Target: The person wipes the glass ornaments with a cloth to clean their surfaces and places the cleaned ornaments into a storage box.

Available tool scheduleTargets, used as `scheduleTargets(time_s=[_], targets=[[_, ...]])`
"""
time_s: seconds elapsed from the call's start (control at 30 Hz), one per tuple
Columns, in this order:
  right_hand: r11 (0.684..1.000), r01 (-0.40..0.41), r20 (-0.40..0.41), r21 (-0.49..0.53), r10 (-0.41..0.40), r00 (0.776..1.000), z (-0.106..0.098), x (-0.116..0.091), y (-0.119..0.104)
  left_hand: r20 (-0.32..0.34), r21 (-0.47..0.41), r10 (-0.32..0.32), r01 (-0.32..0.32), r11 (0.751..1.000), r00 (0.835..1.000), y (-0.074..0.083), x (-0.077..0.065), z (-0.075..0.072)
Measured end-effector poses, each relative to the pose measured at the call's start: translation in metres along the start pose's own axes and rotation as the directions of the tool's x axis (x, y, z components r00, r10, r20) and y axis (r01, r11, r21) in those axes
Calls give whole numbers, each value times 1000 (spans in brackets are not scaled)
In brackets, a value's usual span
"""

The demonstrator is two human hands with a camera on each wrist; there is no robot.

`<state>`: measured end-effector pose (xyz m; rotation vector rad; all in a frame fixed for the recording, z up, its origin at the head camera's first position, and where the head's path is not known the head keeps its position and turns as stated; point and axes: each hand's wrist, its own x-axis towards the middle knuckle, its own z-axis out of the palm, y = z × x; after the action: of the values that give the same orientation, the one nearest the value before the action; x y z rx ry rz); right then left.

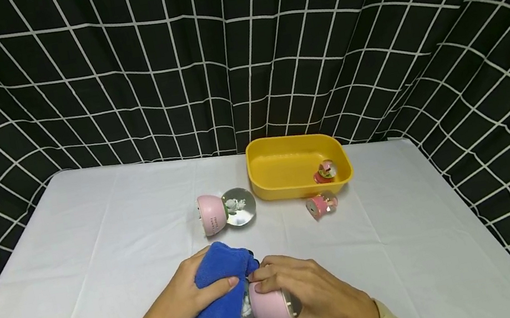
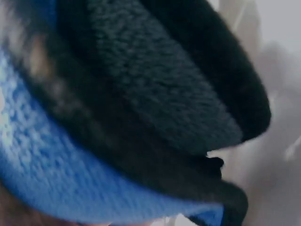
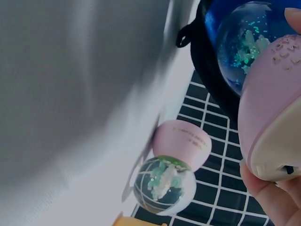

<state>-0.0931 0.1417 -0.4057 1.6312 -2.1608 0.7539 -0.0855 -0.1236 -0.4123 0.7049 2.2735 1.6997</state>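
Note:
My right hand (image 1: pixel 309 290) grips the pink base of a snow globe (image 1: pixel 270 305), which lies on its side with the glass towards the left. In the right wrist view white figures and glitter show inside the globe (image 3: pixel 240 49). A blue cloth (image 1: pixel 223 299) with black edging is held in my left hand (image 1: pixel 186 294), thumb on top, against the glass. That cloth (image 2: pixel 94 174) fills most of the left wrist view and hides the left fingers there. Part of the glass is hidden behind it.
Beyond the hands a second pink snow globe (image 1: pixel 213 213) lies on its side. A yellow tub (image 1: pixel 286 193) at the back holds a small snow globe (image 1: pixel 325 171). Another small pink globe (image 1: pixel 322 204) lies in front of the tub. Black gridded curtain (image 1: pixel 199 67) surrounds the white table (image 1: pixel 108 217).

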Motion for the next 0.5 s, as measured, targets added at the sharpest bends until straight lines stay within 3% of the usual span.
scheduleTargets(time_s=[0.1, 0.23, 0.37, 0.5], targets=[[1000, 22, -28, -1, -22, 999, -1, 1, 0, 75, -129, -13, 23, 991, 997, -1, -1, -3], [996, 83, -97, 36, -80, 992, -2, 3, 2, 161, -280, 5, 41, 959, 987, -3, -2, -9], [984, 148, -174, 98, -129, 976, -3, 7, 4, 199, -347, 15, 56, 936, 980, -5, -4, -12], [974, 189, -231, 127, -157, 960, -4, 11, 5, 231, -352, -5, 89, 932, 973, -8, -7, -15]])
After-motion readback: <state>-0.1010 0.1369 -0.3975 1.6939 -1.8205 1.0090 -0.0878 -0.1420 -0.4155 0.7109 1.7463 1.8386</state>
